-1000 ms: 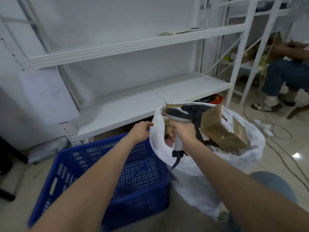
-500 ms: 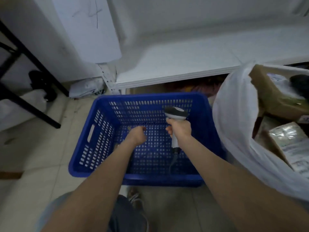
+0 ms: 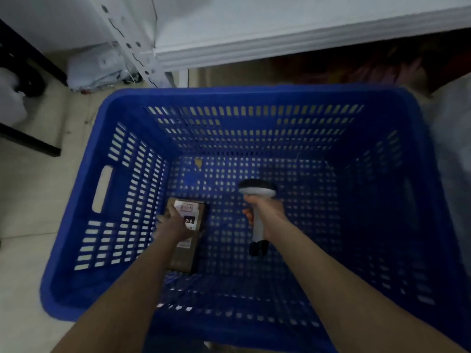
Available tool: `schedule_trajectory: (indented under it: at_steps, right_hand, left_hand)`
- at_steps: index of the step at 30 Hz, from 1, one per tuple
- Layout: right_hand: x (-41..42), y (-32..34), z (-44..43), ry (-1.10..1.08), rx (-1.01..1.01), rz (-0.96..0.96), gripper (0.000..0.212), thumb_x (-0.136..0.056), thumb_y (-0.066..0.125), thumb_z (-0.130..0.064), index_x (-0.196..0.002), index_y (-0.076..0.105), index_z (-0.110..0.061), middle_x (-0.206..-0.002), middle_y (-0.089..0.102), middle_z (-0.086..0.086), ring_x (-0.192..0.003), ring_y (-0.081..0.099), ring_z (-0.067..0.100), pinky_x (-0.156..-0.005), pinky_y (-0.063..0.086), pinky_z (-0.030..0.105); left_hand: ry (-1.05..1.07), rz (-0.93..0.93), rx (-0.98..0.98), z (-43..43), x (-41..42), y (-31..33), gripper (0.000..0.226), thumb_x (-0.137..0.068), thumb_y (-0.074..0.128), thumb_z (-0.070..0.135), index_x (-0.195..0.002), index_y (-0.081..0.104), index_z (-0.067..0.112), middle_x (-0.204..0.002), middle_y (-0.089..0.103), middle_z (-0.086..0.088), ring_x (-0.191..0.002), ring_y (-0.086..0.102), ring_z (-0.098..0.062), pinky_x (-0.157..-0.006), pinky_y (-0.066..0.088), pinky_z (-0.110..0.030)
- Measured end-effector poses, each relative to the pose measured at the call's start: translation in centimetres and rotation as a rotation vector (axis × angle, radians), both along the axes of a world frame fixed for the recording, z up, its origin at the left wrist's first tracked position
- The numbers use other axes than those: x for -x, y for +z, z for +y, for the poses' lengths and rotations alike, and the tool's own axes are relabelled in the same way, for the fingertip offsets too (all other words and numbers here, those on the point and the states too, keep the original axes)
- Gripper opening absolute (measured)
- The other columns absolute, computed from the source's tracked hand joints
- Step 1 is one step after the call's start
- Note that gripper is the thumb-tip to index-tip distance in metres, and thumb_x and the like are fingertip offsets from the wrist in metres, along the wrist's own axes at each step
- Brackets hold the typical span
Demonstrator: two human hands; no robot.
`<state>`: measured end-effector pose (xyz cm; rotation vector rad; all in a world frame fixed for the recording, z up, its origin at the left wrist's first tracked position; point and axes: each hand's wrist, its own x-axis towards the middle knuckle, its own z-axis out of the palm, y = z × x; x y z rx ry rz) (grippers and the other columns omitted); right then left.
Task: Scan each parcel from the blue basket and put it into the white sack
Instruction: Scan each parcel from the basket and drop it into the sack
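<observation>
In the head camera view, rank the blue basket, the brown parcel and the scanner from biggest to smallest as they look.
1. blue basket: largest by far, filling most of the view.
2-3. brown parcel and scanner: about equal in length; the parcel looks wider, but the scanner seems held nearer the camera, so unranked.

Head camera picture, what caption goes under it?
Left hand touches a brown parcel in the blue basket while the right hand grips the scanner.

A brown cardboard parcel [image 3: 187, 253] is lying in the blue plastic basket [image 3: 76, 250].
The left hand [image 3: 175, 225] is lying on it; to its right, the right hand [image 3: 267, 212] is holding a grey plastic scanner [image 3: 257, 191]; a white metal shelf [image 3: 280, 42] is standing behind.
</observation>
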<state>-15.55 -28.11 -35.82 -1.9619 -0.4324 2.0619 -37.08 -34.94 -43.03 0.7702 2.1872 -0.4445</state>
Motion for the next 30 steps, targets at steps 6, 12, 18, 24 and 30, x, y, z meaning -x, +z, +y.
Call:
schedule_trajectory:
  at_steps: [6, 12, 18, 24, 30]
  right_hand:
    - [-1.0, -4.2, -0.2, -0.022, 0.11, 0.039, 0.026, -0.091, 0.066, -0.02, -0.11, 0.063, -0.002, -0.068, 0.06, 0.007, -0.054, 0.053, 0.014, -0.05, 0.046, 0.026]
    - [-2.1, -6.1, 0.2, -0.061, 0.061, 0.092, 0.021, -0.088, 0.068, -0.02, -0.103, 0.067, -0.005, -0.068, 0.065, 0.007, -0.055, 0.057, 0.015, -0.058, 0.051, 0.03]
    - [-3.1, -5.4, -0.6, -0.114, 0.035, 0.073, 0.039, -0.084, 0.07, -0.035, -0.113, 0.063, -0.009, -0.093, 0.063, 0.006, -0.082, 0.06, 0.02, -0.065, 0.047, 0.033]
    - [-6.4, -0.3, 0.5, -0.281, -0.028, 0.208, 0.034, -0.092, 0.062, -0.034, -0.118, 0.059, -0.013, -0.107, 0.064, 0.008, -0.089, 0.061, 0.023, -0.063, 0.048, 0.037]
    - [-8.3, 7.8, -0.7, -0.294, -0.12, 0.311, 0.022, -0.092, 0.062, -0.033, -0.101, 0.065, -0.013, -0.098, 0.067, 0.004, -0.085, 0.064, 0.025, -0.066, 0.05, 0.037]
  left_hand:
    - [-0.023, 0.074, 0.108, -0.1, -0.6, -4.9, 0.137, -0.066, 0.076, 0.06, -0.147, -0.027, 0.019, -0.155, -0.013, -0.026, -0.144, -0.001, -0.042, -0.111, 0.018, -0.062]
    - [0.0, 0.085, -0.043, 1.1, -1.4, -5.4, 0.133, -0.065, 0.078, 0.058, -0.149, -0.021, 0.028, -0.152, 0.0, -0.025, -0.14, 0.014, -0.043, -0.11, 0.025, -0.054]
    - [-0.041, -0.144, -0.185, 5.4, -8.0, -4.4, 0.128, -0.069, 0.075, 0.056, -0.147, -0.024, 0.031, -0.149, 0.014, -0.026, -0.137, 0.024, -0.043, -0.11, 0.028, -0.048]
    - [0.169, -0.554, -0.329, 8.1, -11.5, 1.1, 0.138, -0.043, 0.077, 0.058, -0.149, -0.007, 0.037, -0.152, 0.03, -0.004, -0.141, 0.025, -0.034, -0.111, 0.033, -0.052]
    - [0.309, -0.704, -0.452, 7.3, -12.8, 9.6, 0.106, -0.052, 0.087, 0.05, -0.139, 0.032, 0.022, -0.132, 0.053, 0.0, -0.118, 0.054, -0.022, -0.101, 0.045, -0.043]
